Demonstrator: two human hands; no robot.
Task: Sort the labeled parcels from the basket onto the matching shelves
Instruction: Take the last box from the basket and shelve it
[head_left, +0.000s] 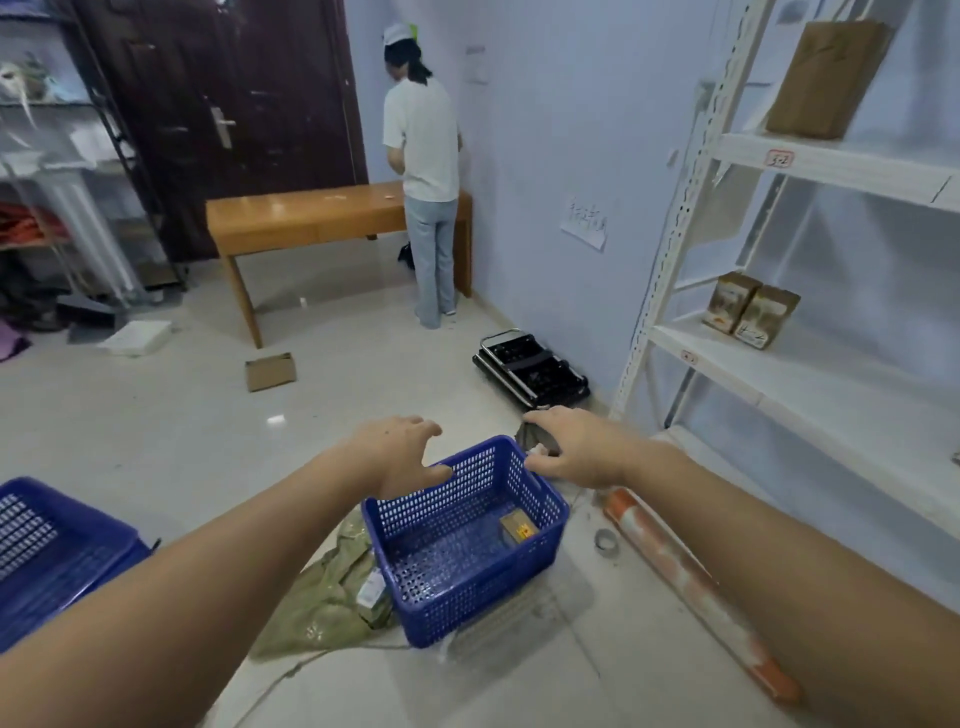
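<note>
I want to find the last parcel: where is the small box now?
In the head view the small box lies on the floor of the blue basket, against its right wall, below the right hand.

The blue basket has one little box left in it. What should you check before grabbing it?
1. Small box lying in the blue basket: ok.
2. Left hand holds nothing, fingers spread over the basket's rim: ok.
3. Right hand free to grab: cannot tell, something grey shows under its fingers.
4. Label on the box readable: not ok, too small from here.
5. Room on the white shelves: ok, bare space beside the two small parcels.
</note>
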